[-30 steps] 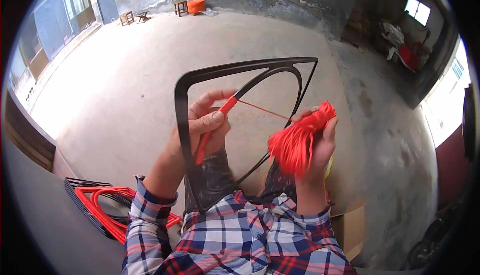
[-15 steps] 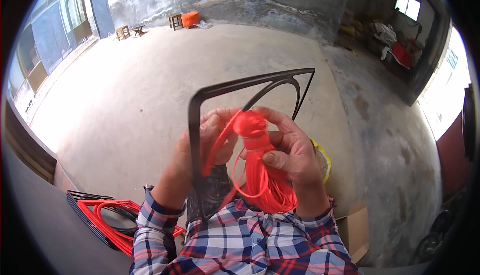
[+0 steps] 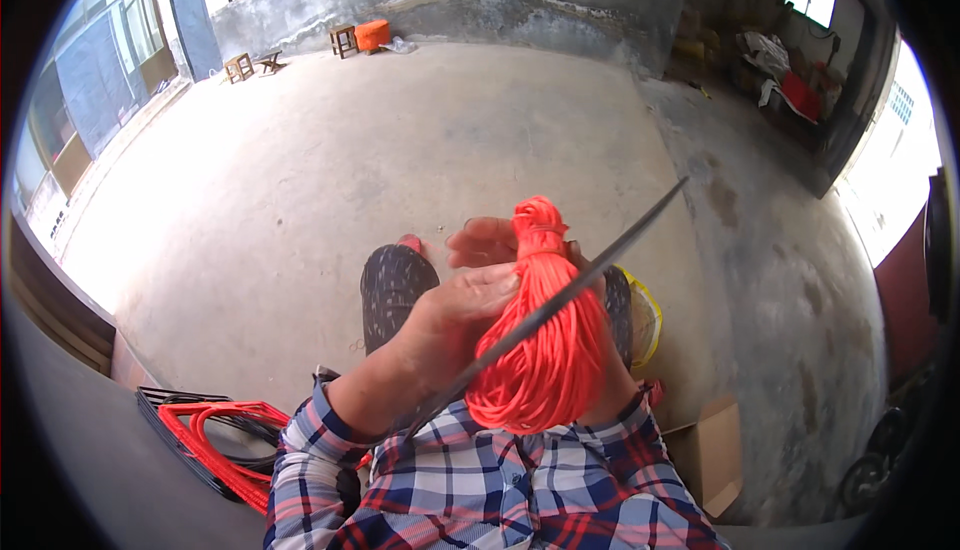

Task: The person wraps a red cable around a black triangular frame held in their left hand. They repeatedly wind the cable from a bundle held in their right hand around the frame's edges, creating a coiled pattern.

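Observation:
A thick bundle of orange-red cord [image 3: 545, 350] hangs in front of my chest, knotted at its top. My right hand [image 3: 487, 241] is behind it and grips it near the top, with only the fingers showing. A thin black frame [image 3: 620, 245], seen edge-on, runs as a diagonal line across the bundle from upper right to lower left. My left hand [image 3: 450, 322] closes on the lower part of this frame, and its fingertips touch the cord. My knee in dark patterned trousers [image 3: 395, 285] lies below the hands.
Several black frames strung with red cord [image 3: 215, 435] are stacked at my lower left. A cardboard box [image 3: 712, 455] and a yellow bag [image 3: 645, 320] lie at my right. Small wooden stools [image 3: 240, 67] and an orange crate [image 3: 372, 34] stand by the far wall on the concrete floor.
The black frame has turned from facing me to edge-on. The cord bundle has come up and to the middle, between both hands.

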A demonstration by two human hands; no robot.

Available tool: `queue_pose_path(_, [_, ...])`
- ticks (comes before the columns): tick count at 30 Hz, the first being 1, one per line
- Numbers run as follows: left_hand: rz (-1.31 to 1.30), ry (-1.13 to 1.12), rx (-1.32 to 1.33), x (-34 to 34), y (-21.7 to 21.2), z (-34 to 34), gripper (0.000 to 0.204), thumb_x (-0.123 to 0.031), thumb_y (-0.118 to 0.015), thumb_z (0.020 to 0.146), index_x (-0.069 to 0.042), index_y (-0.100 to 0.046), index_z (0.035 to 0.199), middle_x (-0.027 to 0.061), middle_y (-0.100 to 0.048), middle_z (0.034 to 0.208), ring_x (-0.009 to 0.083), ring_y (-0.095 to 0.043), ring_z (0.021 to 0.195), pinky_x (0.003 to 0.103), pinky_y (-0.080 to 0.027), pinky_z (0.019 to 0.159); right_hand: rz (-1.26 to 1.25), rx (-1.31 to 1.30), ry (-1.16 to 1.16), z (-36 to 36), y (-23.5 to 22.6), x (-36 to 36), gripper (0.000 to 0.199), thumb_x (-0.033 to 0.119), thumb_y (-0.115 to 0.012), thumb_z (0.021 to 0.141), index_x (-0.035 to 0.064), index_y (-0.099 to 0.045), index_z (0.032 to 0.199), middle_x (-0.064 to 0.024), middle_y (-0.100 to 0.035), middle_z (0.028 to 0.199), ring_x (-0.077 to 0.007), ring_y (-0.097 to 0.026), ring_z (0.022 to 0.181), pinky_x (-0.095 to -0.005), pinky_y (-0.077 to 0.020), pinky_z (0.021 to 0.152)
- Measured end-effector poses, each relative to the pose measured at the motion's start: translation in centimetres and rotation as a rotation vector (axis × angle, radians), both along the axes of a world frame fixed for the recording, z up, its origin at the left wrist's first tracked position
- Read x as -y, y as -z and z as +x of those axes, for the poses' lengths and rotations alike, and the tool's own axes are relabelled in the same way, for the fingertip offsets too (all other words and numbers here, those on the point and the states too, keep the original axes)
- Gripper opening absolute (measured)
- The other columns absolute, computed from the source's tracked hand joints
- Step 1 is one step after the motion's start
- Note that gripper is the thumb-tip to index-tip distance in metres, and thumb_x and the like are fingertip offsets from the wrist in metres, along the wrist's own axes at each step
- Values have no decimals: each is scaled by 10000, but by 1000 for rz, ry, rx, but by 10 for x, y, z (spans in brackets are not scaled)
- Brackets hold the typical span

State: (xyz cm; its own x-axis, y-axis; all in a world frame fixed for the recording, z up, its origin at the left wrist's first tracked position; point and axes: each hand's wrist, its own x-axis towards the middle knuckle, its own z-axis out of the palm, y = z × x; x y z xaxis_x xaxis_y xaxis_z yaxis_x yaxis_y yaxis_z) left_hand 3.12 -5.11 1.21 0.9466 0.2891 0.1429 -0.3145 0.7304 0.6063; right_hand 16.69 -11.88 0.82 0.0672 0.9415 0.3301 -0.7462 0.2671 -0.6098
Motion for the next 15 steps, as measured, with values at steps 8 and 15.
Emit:
queue_pose_path(8, [430, -209, -144, -12, 9, -12, 365, -191, -636, 945, -40, -589, 1274, 67, -588, 892, 203, -576, 723, 296, -435, 632, -26, -181, 473, 50, 41, -21, 378, 304, -530, 962, 17, -605, 1196, -160, -663, 1216, -265, -647, 1127, -441, -507, 996])
queue_pose_path(15, [384, -327, -69, -33, -4, -23, 383, -315, -584, 996, -30, -584, 1252, 31, -492, 654, 72, -376, 438, 232, -287, 396, 161, -256, 490, 38, 21, 22, 338, 378, -545, 927, 41, -574, 940, -130, -671, 1020, -330, -616, 1035, -486, -489, 915])
